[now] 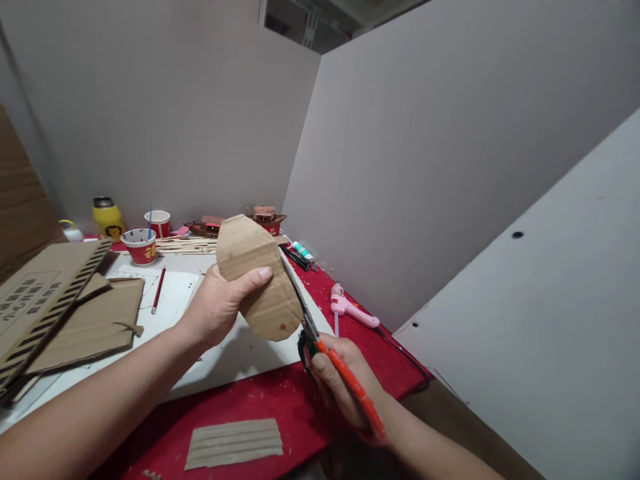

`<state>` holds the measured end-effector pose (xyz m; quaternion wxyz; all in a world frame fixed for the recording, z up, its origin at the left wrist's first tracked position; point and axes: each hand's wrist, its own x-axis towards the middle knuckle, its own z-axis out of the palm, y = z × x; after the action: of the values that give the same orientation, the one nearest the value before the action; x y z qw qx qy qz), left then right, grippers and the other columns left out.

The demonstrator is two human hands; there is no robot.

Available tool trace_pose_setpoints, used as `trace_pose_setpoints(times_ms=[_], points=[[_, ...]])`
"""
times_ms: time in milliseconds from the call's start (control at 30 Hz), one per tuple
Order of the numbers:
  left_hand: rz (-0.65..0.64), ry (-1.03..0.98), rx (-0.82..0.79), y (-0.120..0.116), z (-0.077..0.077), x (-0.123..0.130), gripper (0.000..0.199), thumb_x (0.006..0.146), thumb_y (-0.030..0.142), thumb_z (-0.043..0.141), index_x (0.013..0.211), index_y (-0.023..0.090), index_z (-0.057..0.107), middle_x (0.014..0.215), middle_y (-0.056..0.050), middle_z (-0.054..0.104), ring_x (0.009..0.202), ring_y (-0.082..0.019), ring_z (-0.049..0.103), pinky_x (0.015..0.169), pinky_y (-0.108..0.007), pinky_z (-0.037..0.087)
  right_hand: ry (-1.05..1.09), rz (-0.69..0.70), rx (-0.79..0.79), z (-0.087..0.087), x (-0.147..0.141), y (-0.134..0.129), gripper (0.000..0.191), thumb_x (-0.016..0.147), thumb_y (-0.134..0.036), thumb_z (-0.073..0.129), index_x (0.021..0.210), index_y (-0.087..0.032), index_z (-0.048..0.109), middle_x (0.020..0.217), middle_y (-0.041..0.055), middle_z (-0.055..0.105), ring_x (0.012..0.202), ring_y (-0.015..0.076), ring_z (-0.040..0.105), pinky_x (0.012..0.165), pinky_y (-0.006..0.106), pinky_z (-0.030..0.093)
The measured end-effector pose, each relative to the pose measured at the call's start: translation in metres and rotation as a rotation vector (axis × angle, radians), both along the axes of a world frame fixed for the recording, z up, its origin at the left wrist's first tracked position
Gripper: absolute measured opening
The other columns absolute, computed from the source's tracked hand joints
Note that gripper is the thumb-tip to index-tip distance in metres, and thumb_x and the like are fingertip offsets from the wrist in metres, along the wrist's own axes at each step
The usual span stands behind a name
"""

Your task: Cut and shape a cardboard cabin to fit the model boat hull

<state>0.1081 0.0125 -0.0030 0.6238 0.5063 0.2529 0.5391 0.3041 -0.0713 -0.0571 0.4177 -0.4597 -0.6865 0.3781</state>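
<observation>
My left hand (220, 303) is closed on a piece of cardboard (260, 293) with a rounded lower end, thumb across its face. The piece is held up over the white board. My right hand (345, 380) grips scissors with long orange handles (353, 383). Their metal blades (300, 300) lie along the right edge of the cardboard piece; whether they bite into it, I cannot tell. A dark green part shows beside the fingers of my right hand. Below, a small strip of ridged cardboard (235, 443) lies on the red cloth.
Cardboard sheets (95, 320) and a red pencil (159, 291) lie left. Behind stand paper cups (140, 248), a yellow bottle (108, 220), thin wooden sticks (185, 245) and model boats (266, 217). A pink glue gun (353, 308) with its cord lies right, near the grey partition (425, 167).
</observation>
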Motion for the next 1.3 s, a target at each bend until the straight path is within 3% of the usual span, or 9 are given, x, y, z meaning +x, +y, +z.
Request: trace_pose_setpoints(times_ms=[133,300,467,733,1000,1200,1300], points=[[-0.034,-0.012,-0.036,-0.001,0.009,-0.003,0.040,0.070,0.031,0.082,0.106,0.019,0.071,0.109,-0.006,0.073,0.101,-0.025,0.066,0.087,-0.033,0.054,0.083,-0.011,-0.053,-0.006,-0.004,-0.004,0.054,0.085,-0.072,0.050,0.065,-0.022,0.040,0.050,-0.0077,0.033,0.045,0.0087,0.026,0.043,0.026,0.019],[0.043,-0.045,-0.045,0.001,0.022,-0.011,0.037,0.069,0.028,0.082,0.103,0.019,0.072,0.099,-0.003,0.075,0.091,-0.021,0.067,0.078,-0.028,0.055,0.001,0.052,0.004,0.001,-0.005,0.002,0.057,0.085,-0.076,0.044,0.068,-0.022,0.043,0.053,-0.0054,0.037,0.049,0.0106,0.031,0.045,0.026,0.023],[0.048,0.002,-0.013,0.003,0.013,-0.007,0.035,0.068,0.029,0.082,0.101,0.020,0.072,0.099,-0.004,0.076,0.096,-0.024,0.068,0.086,-0.033,0.054,-0.062,0.030,0.028,0.006,-0.002,0.005,0.057,0.086,-0.076,0.041,0.066,-0.022,0.041,0.056,-0.0040,0.040,0.051,0.0113,0.033,0.046,0.026,0.024],[-0.004,-0.031,-0.049,0.001,0.011,-0.005,0.032,0.068,0.028,0.083,0.097,0.020,0.072,0.094,-0.003,0.076,0.088,-0.022,0.069,0.083,-0.032,0.054,0.053,-0.028,-0.020,-0.004,-0.004,0.000,0.056,0.084,-0.074,0.049,0.063,-0.023,0.039,0.051,-0.0068,0.032,0.048,0.0099,0.027,0.046,0.027,0.020],[-0.114,0.024,-0.059,-0.006,0.000,0.001,0.035,0.072,0.032,0.080,0.103,0.019,0.071,0.106,-0.006,0.075,0.099,-0.025,0.067,0.086,-0.034,0.052,-0.045,0.052,0.022,0.013,0.002,0.004,0.056,0.089,-0.073,0.039,0.068,-0.022,0.044,0.057,-0.0030,0.042,0.052,0.0125,0.036,0.048,0.027,0.028],[-0.132,0.007,-0.062,-0.007,0.005,0.002,0.036,0.072,0.034,0.081,0.104,0.018,0.071,0.108,-0.007,0.074,0.097,-0.024,0.067,0.085,-0.032,0.052,0.042,0.014,-0.007,0.006,0.001,-0.004,0.055,0.085,-0.073,0.048,0.064,-0.022,0.041,0.052,-0.0065,0.033,0.049,0.0103,0.026,0.046,0.027,0.020],[-0.064,-0.006,-0.044,-0.007,0.008,-0.001,0.033,0.074,0.036,0.079,0.102,0.019,0.072,0.105,-0.005,0.075,0.092,-0.021,0.067,0.080,-0.028,0.053,0.017,0.013,0.012,0.006,0.000,-0.003,0.057,0.084,-0.075,0.046,0.065,-0.022,0.042,0.054,-0.0058,0.034,0.051,0.0110,0.028,0.047,0.026,0.022]])
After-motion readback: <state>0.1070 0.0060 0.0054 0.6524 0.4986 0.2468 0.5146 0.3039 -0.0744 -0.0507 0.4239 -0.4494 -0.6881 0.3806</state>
